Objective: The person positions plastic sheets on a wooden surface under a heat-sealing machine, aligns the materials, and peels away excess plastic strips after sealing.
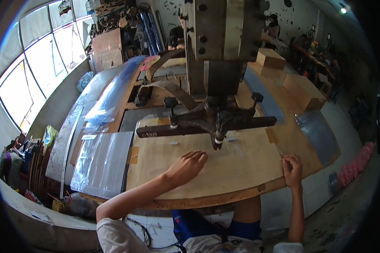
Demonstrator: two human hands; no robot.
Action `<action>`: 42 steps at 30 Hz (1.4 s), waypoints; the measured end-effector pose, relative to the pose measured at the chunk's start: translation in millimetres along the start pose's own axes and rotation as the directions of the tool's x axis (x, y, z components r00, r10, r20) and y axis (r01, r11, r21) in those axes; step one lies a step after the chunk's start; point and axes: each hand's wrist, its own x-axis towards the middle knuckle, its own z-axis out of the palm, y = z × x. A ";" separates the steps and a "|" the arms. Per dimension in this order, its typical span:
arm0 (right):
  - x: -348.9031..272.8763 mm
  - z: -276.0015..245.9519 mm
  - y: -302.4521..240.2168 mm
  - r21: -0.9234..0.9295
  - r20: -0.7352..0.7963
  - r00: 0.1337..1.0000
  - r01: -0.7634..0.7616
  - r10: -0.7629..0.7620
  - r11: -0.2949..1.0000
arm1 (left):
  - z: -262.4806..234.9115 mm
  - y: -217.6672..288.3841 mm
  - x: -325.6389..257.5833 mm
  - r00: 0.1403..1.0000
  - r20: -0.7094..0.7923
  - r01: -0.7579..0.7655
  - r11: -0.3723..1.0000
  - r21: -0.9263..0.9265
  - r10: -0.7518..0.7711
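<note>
A wide pale board (169, 156) lies on the wooden worktable beneath a heavy press head (217, 118) with dark metal arms. My left hand (186, 168) rests palm down on the board, in front of the press head, its fingers stretched forward and slightly bent. At the board's right edge is my right hand (292, 169), with thumb and fingers drawn together in a pinch. A small, thin, clear-looking thing shows just beyond those fingertips; what they hold is too small to make out. Two small white pieces (175, 143) lie on the board near the press arms.
Clear plastic sheets (101, 162) are stacked at the left, with a long metal strip (71, 152) beyond. Further plastic sheets (318, 135) and two cardboard boxes (304, 90) sit at the right. Pink bundles (356, 164) stand on the floor. Several people work at the back.
</note>
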 end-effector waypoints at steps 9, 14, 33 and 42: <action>-10.0 -0.8 -13.4 -0.052 0.048 0.997 -0.053 0.055 0.997 | 0.0 -4.0 3.6 0.996 0.019 -0.084 0.995 0.061 0.083; 13.5 17.9 -128.5 0.170 0.273 0.919 0.246 -0.285 0.954 | -0.2 -10.7 4.7 0.996 -0.012 -0.084 0.994 0.064 0.085; 66.5 107.0 -128.1 -0.090 0.158 0.760 0.646 -0.630 0.758 | -1.5 -16.5 8.8 0.970 -0.151 -0.184 0.981 0.063 0.192; 72.2 124.3 -122.6 -0.128 0.031 0.709 0.702 -0.705 0.700 | -27.6 -5.6 -0.1 0.961 -0.148 -0.190 0.949 0.252 0.232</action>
